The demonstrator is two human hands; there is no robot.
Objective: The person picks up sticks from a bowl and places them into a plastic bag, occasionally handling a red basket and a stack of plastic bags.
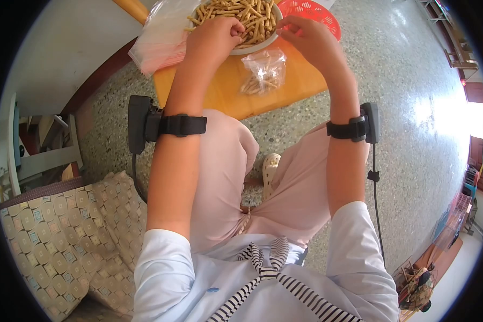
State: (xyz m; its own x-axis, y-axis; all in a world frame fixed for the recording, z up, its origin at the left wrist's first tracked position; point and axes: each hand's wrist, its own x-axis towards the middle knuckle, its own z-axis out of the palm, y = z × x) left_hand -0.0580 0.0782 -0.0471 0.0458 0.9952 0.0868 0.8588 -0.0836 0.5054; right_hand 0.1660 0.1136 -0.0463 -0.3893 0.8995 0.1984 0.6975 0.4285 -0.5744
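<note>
Speckled terrazzo floor surrounds a low orange table (300, 80) at the top centre of the frame. On it sits a white bowl (257, 47) heaped with snack sticks (252, 16). The left hand (217, 35) curls over the sticks, but its grip cannot be told. The right hand (306, 35), at the bowl's right rim, has its fingertips pressed together. A clear bag (263, 70) holding a few sticks lies just below the bowl.

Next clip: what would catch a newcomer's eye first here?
The white bowl heaped with pale snack sticks at top centre, with the left hand resting in it and the right hand at its rim. Just below, a small clear bag of sticks lies on the yellow table; black strapped devices ring both forearms.
</note>
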